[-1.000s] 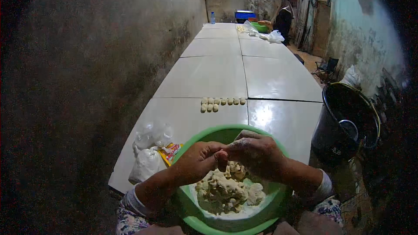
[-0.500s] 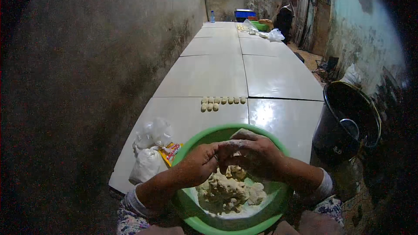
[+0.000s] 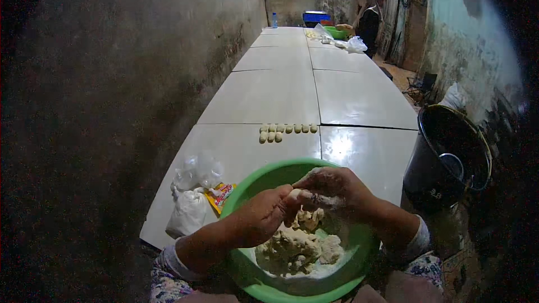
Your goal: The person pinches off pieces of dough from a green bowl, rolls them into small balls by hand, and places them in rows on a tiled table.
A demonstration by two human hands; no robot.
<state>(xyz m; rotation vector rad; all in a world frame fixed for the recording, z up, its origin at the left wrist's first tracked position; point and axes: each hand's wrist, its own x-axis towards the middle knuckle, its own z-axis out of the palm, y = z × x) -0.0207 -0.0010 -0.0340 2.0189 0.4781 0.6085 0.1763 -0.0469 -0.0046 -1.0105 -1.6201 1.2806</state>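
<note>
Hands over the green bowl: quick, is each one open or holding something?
Left hand: closed, apparently on a small pale dough piece.
Right hand: closed, apparently pinching that same piece; the grip is partly hidden.

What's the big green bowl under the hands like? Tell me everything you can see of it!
The bowl is round, wide and light green, with a smooth rim and a plastic-looking wall. It is open side up, at the near end of the white table; what holds it up is hidden. Lumpy pale dough lies inside, with white powder around it. The left hand and right hand are over it, hiding part. I can't tell if the forearms touch it.
</note>
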